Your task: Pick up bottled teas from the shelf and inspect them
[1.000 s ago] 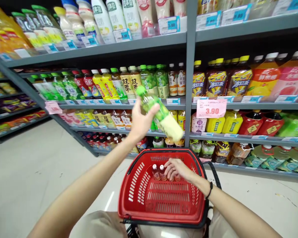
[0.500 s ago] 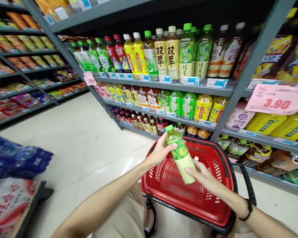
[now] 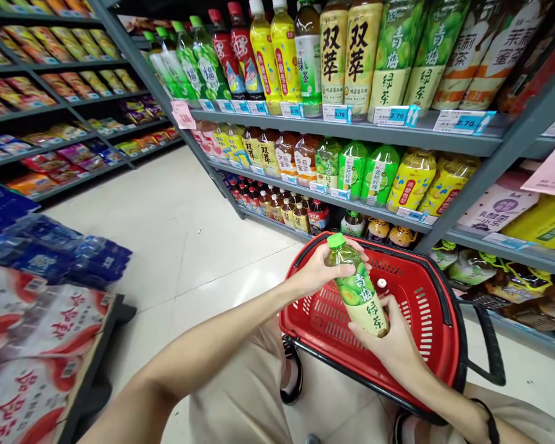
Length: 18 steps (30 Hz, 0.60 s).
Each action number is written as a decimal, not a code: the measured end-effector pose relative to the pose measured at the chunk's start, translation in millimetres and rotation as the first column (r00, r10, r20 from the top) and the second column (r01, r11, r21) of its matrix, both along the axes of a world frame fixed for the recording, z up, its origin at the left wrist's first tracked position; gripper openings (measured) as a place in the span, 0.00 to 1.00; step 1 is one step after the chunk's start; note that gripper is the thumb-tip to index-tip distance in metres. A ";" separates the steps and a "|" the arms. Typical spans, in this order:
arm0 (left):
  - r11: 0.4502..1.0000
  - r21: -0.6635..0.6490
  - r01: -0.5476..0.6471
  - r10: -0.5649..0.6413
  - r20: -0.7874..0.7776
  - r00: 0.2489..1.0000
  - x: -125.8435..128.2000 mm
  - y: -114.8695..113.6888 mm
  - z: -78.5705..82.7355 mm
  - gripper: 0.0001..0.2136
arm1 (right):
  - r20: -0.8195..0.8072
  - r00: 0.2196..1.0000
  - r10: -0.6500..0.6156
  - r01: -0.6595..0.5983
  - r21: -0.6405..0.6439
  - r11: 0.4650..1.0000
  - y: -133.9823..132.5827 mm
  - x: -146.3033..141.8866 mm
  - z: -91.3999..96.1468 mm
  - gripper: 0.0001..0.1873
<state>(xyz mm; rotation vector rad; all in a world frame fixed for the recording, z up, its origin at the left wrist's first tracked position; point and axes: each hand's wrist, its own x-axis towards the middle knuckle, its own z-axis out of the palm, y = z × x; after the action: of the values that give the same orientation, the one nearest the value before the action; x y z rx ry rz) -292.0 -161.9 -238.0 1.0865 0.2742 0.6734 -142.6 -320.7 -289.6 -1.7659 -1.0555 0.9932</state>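
From the head camera, you have the green tea bottle (image 3: 358, 290) in both hands over the red basket (image 3: 425, 345). Your left hand (image 3: 321, 271) is wrapped around its neck just below the green cap, and your right hand (image 3: 393, 339) cups the pale base from beneath, so the bottle hangs tilted, cap up and to the left, label facing you. A second ago only your left hand held it, up at shelf height, while your right hand rested on the small bottles in the basket; half a second ago it had come down over the basket and your right hand was just meeting its base. Now it sits a little lower, with both hands closed on it. It is off the shelf but not yet resting in the basket. One white cap (image 3: 382, 283) shows inside the basket, just beside the bottle. Behind stand the shelves (image 3: 351, 131) of drinks, and packs of bottled water (image 3: 65, 253) lie on the floor to the left.
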 end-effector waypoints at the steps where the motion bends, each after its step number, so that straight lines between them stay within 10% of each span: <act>1: 1.000 -0.003 0.019 -0.019 0.002 1.000 -0.2 -0.9 0.6 0.20 | 0.011 1.000 -0.014 0.014 -0.017 1.000 -1.8 -1.8 0.2 0.33; 18: 0.998 -0.062 0.018 -0.021 -0.034 0.999 1.4 0.4 6.3 0.18 | -0.182 0.980 0.081 -0.082 0.000 0.997 -1.4 7.9 -5.6 0.32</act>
<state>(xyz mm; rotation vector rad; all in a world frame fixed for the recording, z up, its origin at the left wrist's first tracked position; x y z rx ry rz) -290.5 -161.5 -231.7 1.0410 0.3123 0.6251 -134.7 -322.1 -295.2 -1.6144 -1.0155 1.1862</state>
